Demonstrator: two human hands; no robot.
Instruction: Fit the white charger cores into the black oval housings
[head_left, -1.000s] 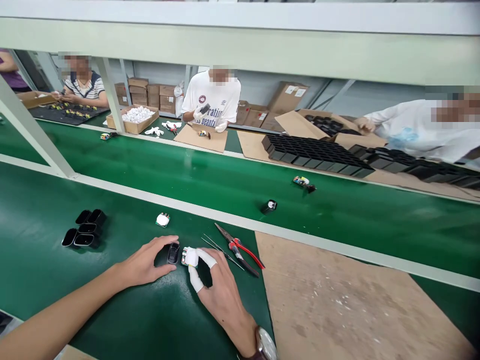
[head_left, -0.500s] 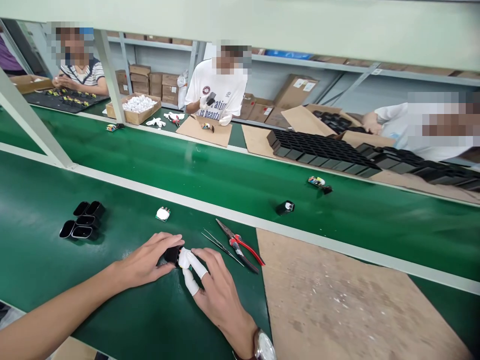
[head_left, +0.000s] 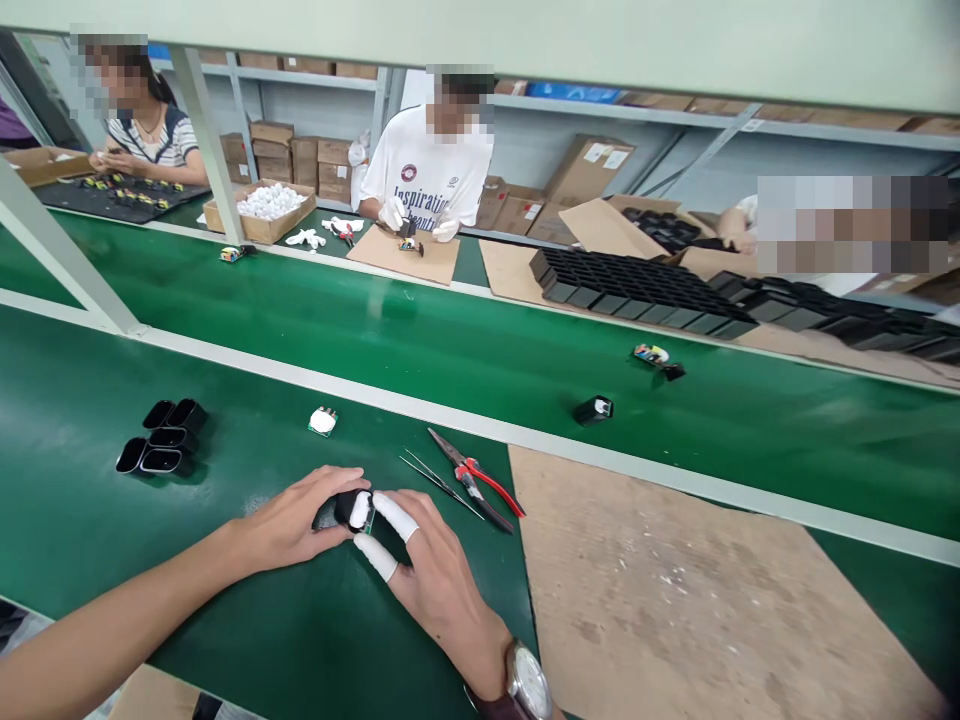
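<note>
1. Spread out on the near side, a green tabletop (head_left: 292, 640) beneath both hands' work.
2. With the right hand (head_left: 439, 575), reaching in from the right, finger and thumb apart around the white-topped board (head_left: 361, 510); pinching or barely touching, impossible to tell.
3. With the left hand (head_left: 285, 520), gripping the black casing (head_left: 344, 507) between thumb and fingers.
4. Along the casing, apparently a long axis running left to right, mouth toward the right hand.
5. At that mouth, the board, seemingly partly inside.

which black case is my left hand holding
The black case between left hand and right hand, a white-topped board protruding; the five grouped cases stand untouched farther left.
</note>
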